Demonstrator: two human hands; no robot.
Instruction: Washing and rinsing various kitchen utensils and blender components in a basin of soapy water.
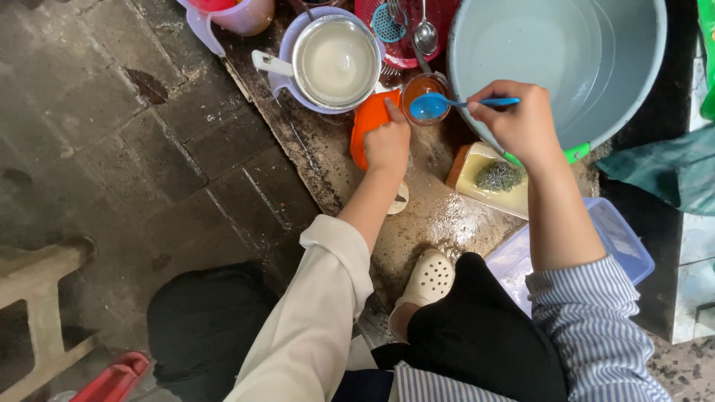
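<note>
From the head view, the right hand (521, 123) pinches a blue plastic spoon (436, 106), bowl over a small amber glass cup (423, 91), while the left hand (387, 143) presses closed on an orange plastic object (366, 123) beside it, seemingly bracing it.

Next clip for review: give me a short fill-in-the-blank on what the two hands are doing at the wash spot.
1. The right hand holds a spoon whose colour is ____.
2. The left hand rests on a plastic item coloured ____.
3. The spoon's bowl sits over a small ____ cup.
4. The big grey basin holds ____.

Missing words: blue; orange; orange; water
</note>
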